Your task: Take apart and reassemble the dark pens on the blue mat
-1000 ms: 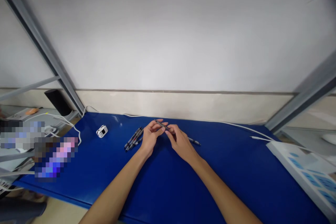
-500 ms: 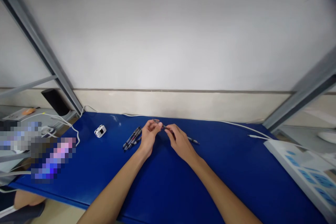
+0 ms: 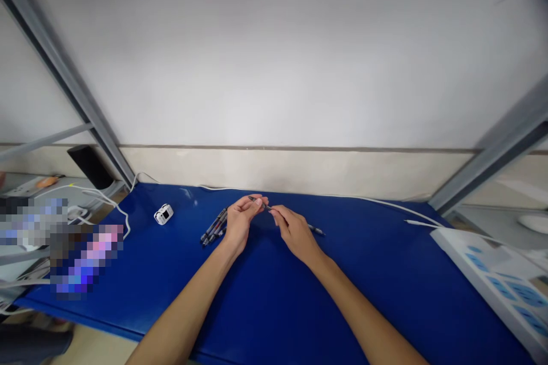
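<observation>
Between both hands, above the blue desk [image 3: 265, 296], is a thin dark pen [image 3: 264, 205], tilted with one end up to the left. My left hand [image 3: 240, 219] is closed around its upper part, the thumb pressed along it. The fingertips of my right hand [image 3: 294, 230] pinch its lower right end. Several dark pens [image 3: 213, 229] lie side by side just left of my left hand, partly hidden by it. One more pen [image 3: 317, 230] sticks out on the desk behind my right hand.
A small white device [image 3: 163, 214] with a dark screen sits on the left of the desk. A white box [image 3: 466, 274] with blue markings stands at the right edge, a white cable [image 3: 398, 205] running behind it. A black speaker-like cylinder [image 3: 89, 166] stands beyond the left post.
Both hands stay over the same spot. The left fingers have opened out slightly, and more of the pen shows between the hands. At lower left, another person's leg has shifted.
</observation>
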Demonstrator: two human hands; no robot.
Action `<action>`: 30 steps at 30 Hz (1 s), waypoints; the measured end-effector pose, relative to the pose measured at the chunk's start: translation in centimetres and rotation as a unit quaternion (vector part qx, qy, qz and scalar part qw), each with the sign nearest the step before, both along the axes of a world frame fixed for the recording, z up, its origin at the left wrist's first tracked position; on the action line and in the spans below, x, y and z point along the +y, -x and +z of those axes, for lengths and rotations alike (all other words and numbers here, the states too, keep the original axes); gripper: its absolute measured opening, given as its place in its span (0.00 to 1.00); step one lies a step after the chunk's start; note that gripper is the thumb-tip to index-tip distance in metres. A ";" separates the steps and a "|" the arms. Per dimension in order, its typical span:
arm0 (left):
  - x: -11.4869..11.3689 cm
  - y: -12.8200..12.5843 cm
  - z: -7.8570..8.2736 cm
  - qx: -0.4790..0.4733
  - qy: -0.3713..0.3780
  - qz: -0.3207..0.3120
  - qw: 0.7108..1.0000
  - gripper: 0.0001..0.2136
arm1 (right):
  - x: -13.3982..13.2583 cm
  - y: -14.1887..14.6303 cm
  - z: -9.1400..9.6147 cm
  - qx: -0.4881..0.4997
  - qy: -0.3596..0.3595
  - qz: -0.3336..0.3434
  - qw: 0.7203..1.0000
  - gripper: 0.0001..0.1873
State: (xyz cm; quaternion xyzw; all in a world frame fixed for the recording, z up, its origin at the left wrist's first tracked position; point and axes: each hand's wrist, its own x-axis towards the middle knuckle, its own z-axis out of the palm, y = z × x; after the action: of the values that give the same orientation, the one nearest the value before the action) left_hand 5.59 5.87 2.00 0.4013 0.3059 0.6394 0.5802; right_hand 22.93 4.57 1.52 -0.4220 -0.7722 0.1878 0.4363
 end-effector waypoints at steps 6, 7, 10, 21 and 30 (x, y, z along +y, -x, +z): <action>0.1 0.1 0.3 -0.033 0.001 -0.040 0.999 0.17 | 0.7 0.0 0.0 0.222 0.139 0.021 0.965 0.14; 0.1 0.1 0.3 -0.035 0.000 -0.043 0.998 0.17 | 0.8 -0.1 -0.1 0.260 0.167 0.032 0.950 0.15; 0.1 0.1 0.3 -0.035 -0.003 -0.050 0.998 0.17 | 1.0 -0.1 -0.1 0.341 0.241 0.069 0.906 0.17; 0.2 0.3 0.2 -0.055 0.003 -0.051 0.997 0.18 | 2.9 -1.8 0.5 0.562 0.232 0.039 0.793 0.24; 1.3 1.9 -0.1 -0.086 0.023 -0.001 0.996 0.17 | 2.5 -4.5 1.3 0.561 0.228 0.091 0.791 0.30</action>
State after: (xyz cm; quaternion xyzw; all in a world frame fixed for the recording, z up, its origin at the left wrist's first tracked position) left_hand 3.74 7.18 1.87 0.3316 0.2693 0.6634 0.6143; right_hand 27.47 7.09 2.86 -0.2569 -0.3614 0.6010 0.6650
